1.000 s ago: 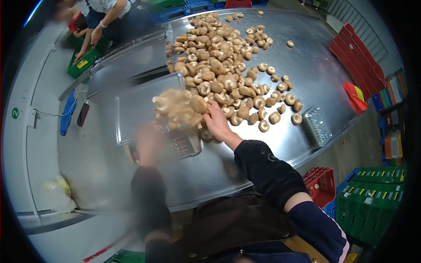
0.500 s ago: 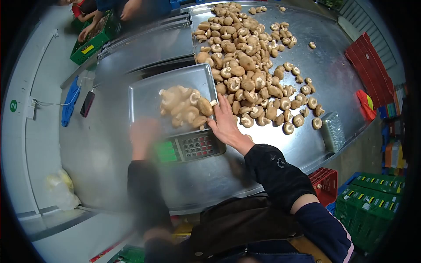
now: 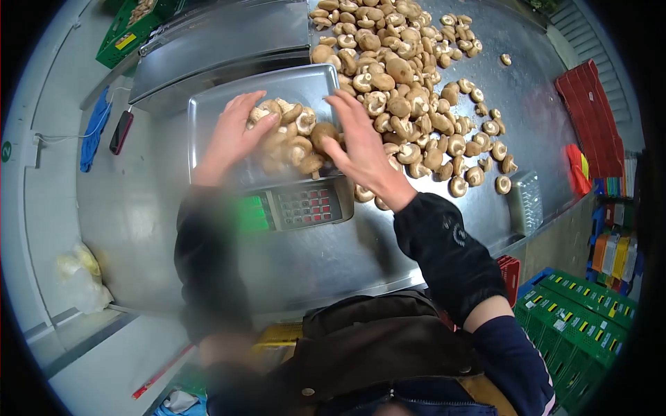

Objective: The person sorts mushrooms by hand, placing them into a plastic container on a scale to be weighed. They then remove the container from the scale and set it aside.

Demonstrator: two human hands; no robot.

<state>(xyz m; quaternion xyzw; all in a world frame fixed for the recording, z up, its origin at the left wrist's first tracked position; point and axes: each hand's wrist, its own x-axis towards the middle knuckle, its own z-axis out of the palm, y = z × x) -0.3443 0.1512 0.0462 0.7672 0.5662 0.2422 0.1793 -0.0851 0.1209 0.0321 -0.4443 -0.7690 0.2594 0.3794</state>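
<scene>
On the metal pan (image 3: 211, 104) of a digital scale lies a small heap of shiitake mushrooms (image 3: 298, 148), brown caps and pale stems mixed. My left hand (image 3: 236, 132) is against the heap's left side, fingers stretched and thumb apart. From the right, my right hand (image 3: 366, 151) reaches over the pan's edge, fingers spread, its thumb beside a round brown mushroom (image 3: 322, 136). Both hands cup the heap without a visible grip. Below the pan are the scale's keypad (image 3: 305, 206) and a green-lit display (image 3: 252, 213), partly blurred.
A large pile of shiitake mushrooms (image 3: 409, 90) covers the steel table right of the scale. A clear plastic tray (image 3: 526, 202) sits near the right edge. A phone (image 3: 121, 132) and blue cloth (image 3: 96, 130) lie left. Green crates (image 3: 576, 326) stand lower right.
My left hand has moved up from beside the display to the mushrooms. My right hand has shifted from the pan's edge onto the heap's right side. The view has tilted slightly.
</scene>
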